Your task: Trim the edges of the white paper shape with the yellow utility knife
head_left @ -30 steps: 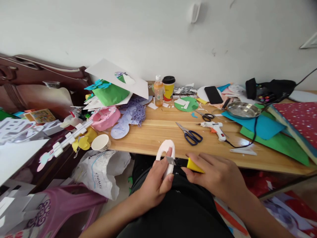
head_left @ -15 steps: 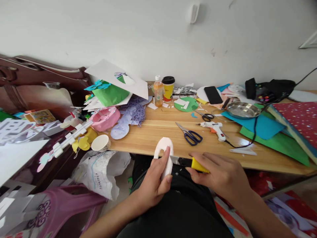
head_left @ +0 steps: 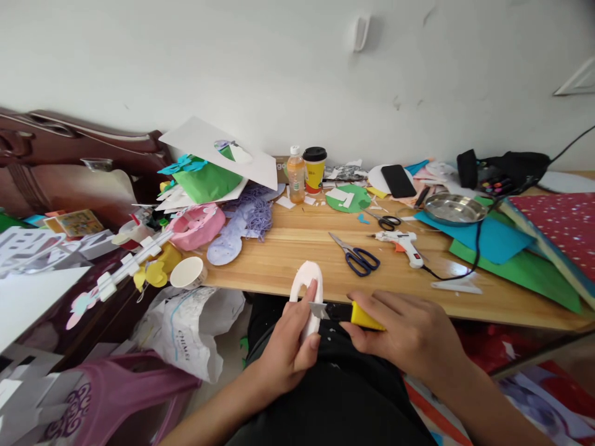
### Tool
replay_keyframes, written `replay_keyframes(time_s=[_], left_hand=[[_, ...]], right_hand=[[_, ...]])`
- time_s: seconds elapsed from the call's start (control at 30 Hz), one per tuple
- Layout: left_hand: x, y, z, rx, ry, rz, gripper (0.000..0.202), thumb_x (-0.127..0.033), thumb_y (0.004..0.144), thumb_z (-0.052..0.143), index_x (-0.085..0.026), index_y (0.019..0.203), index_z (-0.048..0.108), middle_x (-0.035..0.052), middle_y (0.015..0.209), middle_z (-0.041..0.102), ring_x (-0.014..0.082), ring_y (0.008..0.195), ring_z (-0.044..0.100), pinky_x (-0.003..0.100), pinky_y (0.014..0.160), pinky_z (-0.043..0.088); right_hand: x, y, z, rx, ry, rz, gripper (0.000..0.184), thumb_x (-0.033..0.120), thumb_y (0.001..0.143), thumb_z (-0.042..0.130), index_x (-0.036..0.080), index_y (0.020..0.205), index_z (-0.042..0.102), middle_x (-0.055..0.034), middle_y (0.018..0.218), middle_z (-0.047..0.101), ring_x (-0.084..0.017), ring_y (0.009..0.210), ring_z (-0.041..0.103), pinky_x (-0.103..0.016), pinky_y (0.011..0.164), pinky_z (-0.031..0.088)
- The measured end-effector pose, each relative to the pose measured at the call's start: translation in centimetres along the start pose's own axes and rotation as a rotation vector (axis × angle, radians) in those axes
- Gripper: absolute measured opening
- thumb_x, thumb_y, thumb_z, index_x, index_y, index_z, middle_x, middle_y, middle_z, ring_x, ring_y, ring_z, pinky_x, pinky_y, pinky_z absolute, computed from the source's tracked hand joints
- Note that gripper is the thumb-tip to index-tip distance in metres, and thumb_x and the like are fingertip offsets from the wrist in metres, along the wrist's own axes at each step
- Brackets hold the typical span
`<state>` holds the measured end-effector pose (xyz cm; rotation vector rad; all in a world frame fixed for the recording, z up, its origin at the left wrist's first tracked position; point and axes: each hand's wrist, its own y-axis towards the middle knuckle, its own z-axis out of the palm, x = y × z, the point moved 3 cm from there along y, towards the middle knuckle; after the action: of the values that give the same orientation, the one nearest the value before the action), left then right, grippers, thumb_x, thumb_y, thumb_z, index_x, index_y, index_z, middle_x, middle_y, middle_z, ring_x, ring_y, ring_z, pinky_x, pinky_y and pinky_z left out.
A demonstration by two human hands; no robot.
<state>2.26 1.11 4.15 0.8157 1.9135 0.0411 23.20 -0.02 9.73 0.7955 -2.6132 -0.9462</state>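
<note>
The white foam piece (head_left: 307,291) was a thick, rounded loop with an oval hole near its top, standing upright just in front of the near edge of the bench (head_left: 288,248), over the person's lap. The left hand (head_left: 290,347) gripped its lower part, thumb against its right side. The yellow-handled utility knife (head_left: 346,311) lay almost level in the right hand (head_left: 409,337), its short blade pointing left and touching the foam's right edge, with small white crumbs scattered on the dark cloth below.
</note>
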Motion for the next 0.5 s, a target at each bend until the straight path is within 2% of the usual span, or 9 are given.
replay_keyframes(time_s=[0.2,0.4,0.5], left_hand=[[0.19,-0.3,0.24,-0.004,-0.049,-0.025,0.067,-0.053,0.105,0.033,-0.028,0.164,0.012,0.0141,0.149,0.052,0.0284,0.11,0.06,0.046,0.099,0.047],[0.11,-0.28,0.09,-0.004,-0.025,-0.06,0.074,-0.058,0.104,0.029,-0.022,0.165,0.01,0.0186,0.152,0.048,0.0337,0.122,0.056,0.051,0.104,0.045],[-0.06,-0.2,0.07,0.02,-0.006,-0.033,0.072,-0.057,0.104,0.032,-0.021,0.164,0.016,0.0188,0.149,0.049,0.0326,0.12,0.056,0.051,0.104,0.045]], right_hand=[[-0.4,-0.47,-0.11,-0.005,-0.012,0.008,0.024,0.041,0.096,0.062,0.018,0.102,0.067,-0.0007,0.07,0.067,-0.017,0.059,0.064,-0.033,0.057,0.037],[-0.39,-0.63,-0.03,-0.012,-0.018,0.014,0.025,0.041,0.095,0.063,0.018,0.103,0.068,0.0001,0.069,0.066,-0.016,0.058,0.063,-0.032,0.057,0.036],[-0.01,-0.22,0.07,-0.025,-0.017,0.002,0.026,0.041,0.096,0.062,0.016,0.102,0.068,-0.0003,0.068,0.066,-0.016,0.057,0.063,-0.032,0.057,0.036]])
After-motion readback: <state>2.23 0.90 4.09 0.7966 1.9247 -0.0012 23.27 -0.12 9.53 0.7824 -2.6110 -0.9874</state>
